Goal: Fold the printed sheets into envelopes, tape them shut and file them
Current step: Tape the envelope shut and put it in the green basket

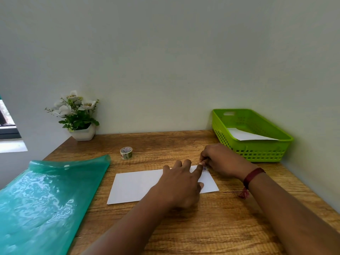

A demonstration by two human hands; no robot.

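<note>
A folded white sheet (134, 184) lies flat on the wooden table (165, 142). My left hand (181, 184) rests on its right half, index finger stretched out and pressing a small piece of patterned tape (204, 168) at the far right corner. My right hand (219, 161) sits just behind that corner with fingers curled, pinching the end of the tape. A roll of patterned tape (126, 152) stands behind the sheet to the left. The green plastic folder (46, 199) lies at the left.
A green basket (257, 151) at the back right holds a white sheet (246, 135). A potted plant with white flowers (77, 116) stands in the back left corner against the wall. The table's right side meets the wall.
</note>
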